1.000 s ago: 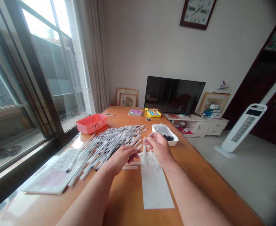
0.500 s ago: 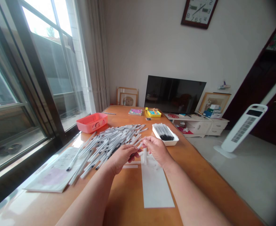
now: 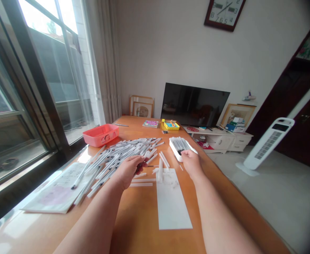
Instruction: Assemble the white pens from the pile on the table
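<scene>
My left hand (image 3: 132,168) is closed beside the pile of pens (image 3: 123,151), which have pale barrels and black ends. Small black pieces (image 3: 139,169) show between its fingers, too small to name surely. From near the fingertips a thin dark stick (image 3: 153,165) points right; whether it is held is unclear. My right hand (image 3: 192,162) reaches to the near end of a white tray (image 3: 174,150), fingers pinched at the black ends of the pens (image 3: 179,143) lined up there. The pinched pen is mostly hidden. Between the hands, clear tubes (image 3: 160,169) rest at the top of a white paper strip (image 3: 172,204).
A red plastic basket (image 3: 100,135) stands beyond the pile at left. Under some pens lies a booklet (image 3: 51,190). Farther back are a magazine (image 3: 150,124) and a yellow box (image 3: 171,125). Loose white tubes (image 3: 141,184) lie near my left hand. The table's right edge drops to the floor.
My hands have come apart. The right has moved right to the tray, while the left stays by the pile. The pale tube that was between my fingers no longer shows there.
</scene>
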{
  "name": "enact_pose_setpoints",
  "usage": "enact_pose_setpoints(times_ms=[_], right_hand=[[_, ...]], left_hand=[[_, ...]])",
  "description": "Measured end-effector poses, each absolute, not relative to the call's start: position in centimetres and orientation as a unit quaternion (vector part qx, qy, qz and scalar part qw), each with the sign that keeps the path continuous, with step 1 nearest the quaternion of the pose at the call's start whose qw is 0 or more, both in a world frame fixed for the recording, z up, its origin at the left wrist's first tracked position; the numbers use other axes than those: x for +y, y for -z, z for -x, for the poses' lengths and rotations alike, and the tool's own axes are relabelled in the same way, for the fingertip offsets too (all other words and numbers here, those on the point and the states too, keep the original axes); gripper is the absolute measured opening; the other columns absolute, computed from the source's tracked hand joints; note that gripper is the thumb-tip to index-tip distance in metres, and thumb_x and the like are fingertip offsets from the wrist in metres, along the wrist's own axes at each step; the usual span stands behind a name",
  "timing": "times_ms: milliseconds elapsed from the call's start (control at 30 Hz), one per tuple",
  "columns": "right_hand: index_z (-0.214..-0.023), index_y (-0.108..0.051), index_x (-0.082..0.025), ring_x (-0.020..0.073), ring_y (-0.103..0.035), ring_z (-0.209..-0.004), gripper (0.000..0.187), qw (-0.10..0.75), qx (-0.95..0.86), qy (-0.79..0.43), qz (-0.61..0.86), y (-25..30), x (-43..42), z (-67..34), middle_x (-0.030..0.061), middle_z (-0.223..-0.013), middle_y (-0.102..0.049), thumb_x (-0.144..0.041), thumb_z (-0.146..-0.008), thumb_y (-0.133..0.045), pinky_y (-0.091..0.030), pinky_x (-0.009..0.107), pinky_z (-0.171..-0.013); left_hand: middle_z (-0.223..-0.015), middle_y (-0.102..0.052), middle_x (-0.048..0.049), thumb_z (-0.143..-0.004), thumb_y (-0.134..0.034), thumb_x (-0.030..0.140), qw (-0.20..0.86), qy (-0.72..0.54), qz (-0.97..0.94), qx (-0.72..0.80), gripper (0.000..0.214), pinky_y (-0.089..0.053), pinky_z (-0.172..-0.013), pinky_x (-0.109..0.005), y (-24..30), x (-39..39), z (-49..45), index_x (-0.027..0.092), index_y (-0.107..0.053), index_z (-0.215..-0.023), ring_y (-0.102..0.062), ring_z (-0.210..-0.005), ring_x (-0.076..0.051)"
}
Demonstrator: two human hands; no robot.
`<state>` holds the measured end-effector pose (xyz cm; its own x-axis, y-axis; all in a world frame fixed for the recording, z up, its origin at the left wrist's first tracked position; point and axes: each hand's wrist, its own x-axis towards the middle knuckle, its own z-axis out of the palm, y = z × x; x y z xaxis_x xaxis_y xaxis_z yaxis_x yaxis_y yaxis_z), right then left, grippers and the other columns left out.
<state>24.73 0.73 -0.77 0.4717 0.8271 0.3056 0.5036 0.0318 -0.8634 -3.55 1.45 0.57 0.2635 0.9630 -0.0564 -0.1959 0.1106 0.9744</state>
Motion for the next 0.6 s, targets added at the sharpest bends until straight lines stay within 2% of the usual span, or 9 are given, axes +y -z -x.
enact_pose_setpoints(times_ms=[233,400,600], right_hand=[[-0.077,-0.072,-0.024,0.0190,-0.060,-0.059,0.018,0.399,-0.509,-0.103,0.756,1.9,0.9,-25.3,0.0025,-0.066,-0.069,-0.033,-0.077,-0.057,-0.038,0.027,-0.055],[-0.085,-0.072,-0.024,0.0176,-0.062,-0.067,0.017,0.368,-0.600,-0.114,0.701,1.6,0.9,-21.5,0.0012,-0.075,-0.071,-0.032,-0.080,-0.058,-0.038,0.025,-0.059],[-0.088,-0.072,-0.026,0.0170,-0.063,-0.073,0.017,0.286,-0.698,-0.096,0.650,0.5,-0.1,-15.4,0.0007,-0.079,-0.072,-0.028,-0.085,-0.055,-0.037,0.024,-0.061]], left_hand=[[-0.074,-0.065,-0.0083,-0.071,-0.073,0.034,0.615,-0.531,-0.416,0.408,0.035,-0.032,-0.047,-0.020,-1.4,2.4,5.3,0.008,-0.073,-0.094,-0.049,-0.055,-0.009],[-0.074,-0.065,-0.0061,-0.068,-0.069,0.031,0.555,-0.590,-0.376,0.450,0.035,-0.033,-0.044,-0.020,-1.5,3.3,6.9,0.009,-0.073,-0.095,-0.050,-0.053,-0.009],[-0.075,-0.066,-0.0064,-0.066,-0.067,0.029,0.530,-0.625,-0.324,0.473,0.034,-0.032,-0.044,-0.019,-1.7,3.6,8.0,0.010,-0.073,-0.094,-0.049,-0.052,-0.008]])
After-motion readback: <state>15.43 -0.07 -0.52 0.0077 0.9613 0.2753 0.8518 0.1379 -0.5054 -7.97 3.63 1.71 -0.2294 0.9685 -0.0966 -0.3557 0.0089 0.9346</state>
